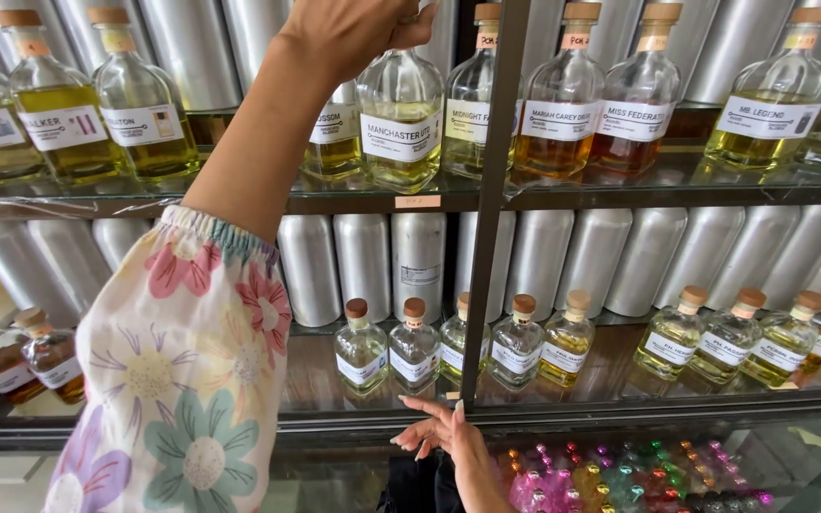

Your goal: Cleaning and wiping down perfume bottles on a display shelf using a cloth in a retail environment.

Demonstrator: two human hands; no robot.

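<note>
At top shelf | left hand [349,33] raised, fingers gripping bottle [401,119] neck | right hand [439,432] fingers spread on lower ledge [620,410]

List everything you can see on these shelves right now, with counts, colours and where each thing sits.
Large glass bottles: about ten, yellow to amber liquid, cork stoppers, top shelf.
Small glass bottles: about ten, clear to pale yellow, lower shelf; two amber ones far left.
Metal canisters: many, silver, behind both rows.
Metal post: one, dark, upright, centre.
Small beads or vials: many, pink and multicoloured, bottom; too blurred to identify.
Left hand: floral sleeve, on the top of a large bottle.
Right hand: at the lower shelf edge.
</note>
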